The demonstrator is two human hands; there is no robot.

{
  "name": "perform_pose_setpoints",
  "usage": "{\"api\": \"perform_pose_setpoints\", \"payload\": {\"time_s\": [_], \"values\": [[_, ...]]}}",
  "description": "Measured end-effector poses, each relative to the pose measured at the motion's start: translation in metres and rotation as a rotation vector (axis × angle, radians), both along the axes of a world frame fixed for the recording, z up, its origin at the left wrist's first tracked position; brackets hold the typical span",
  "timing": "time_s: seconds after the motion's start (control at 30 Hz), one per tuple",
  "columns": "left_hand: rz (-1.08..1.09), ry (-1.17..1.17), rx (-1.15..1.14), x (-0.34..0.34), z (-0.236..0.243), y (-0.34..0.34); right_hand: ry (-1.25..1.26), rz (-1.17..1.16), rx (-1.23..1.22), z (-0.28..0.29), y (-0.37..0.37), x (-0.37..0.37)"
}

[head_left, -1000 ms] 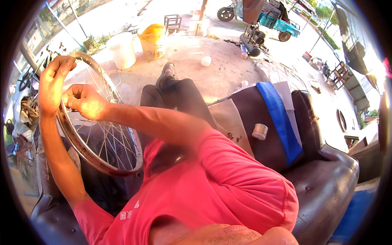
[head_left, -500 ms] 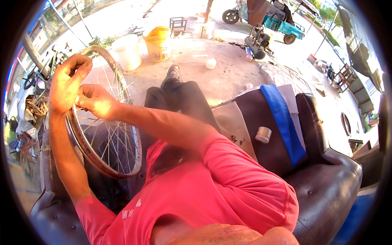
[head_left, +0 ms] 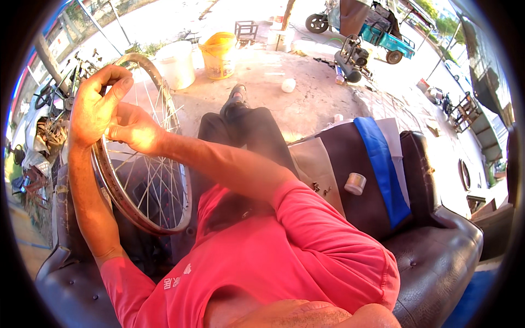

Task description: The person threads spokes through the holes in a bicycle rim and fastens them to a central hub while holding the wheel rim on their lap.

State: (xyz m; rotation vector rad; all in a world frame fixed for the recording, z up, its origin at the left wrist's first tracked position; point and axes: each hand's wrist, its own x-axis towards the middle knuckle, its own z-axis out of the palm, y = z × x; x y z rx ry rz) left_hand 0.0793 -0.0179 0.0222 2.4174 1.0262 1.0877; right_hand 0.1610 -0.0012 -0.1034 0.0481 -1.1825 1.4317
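Observation:
A bare bicycle wheel [head_left: 123, 205], a metal rim with thin spokes and no tyre, stands tilted at my left by my legs. My left hand [head_left: 94, 112] is curled round the rim's left side, thumb and forefinger bent toward each other near the top. Just below it, my right hand [head_left: 138, 130] reaches across my body. Its thumb and fingers are pinched together against the rim; anything small between them is hidden. Beside me on the dark sofa, a small round tub [head_left: 355, 183] lies near several small metal pieces [head_left: 321, 188].
A blue cloth strip [head_left: 380, 164] and a tan sheet [head_left: 310, 164] lie on the sofa [head_left: 432, 257]. Ahead on the ground stand a yellow bucket [head_left: 219, 57], a white bucket [head_left: 178, 68] and a compressor-like machine [head_left: 351, 57]. A teal cargo tricycle [head_left: 388, 41] is parked behind.
The view has shifted slightly, so the surroundings sit a little farther right. Both hands stay at the rim with nearly the same grip, my right hand still tucked under the left.

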Motion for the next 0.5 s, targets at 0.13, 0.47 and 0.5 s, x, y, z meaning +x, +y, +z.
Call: {"api": "perform_pose_setpoints", "payload": {"time_s": [0.13, 0.47, 0.5], "values": [[-0.017, 0.023, -0.013, -0.009, -0.002, 0.007, -0.099, -0.032, -0.013, 0.002, -0.004, 0.003], [-0.026, 0.019, -0.038, -0.008, -0.003, 0.009, -0.016, 0.062, -0.028, 0.002, -0.003, 0.005], [-0.026, 0.004, -0.031, -0.006, -0.003, 0.008, -0.037, 0.03, -0.017, 0.002, -0.003, 0.005]]}}
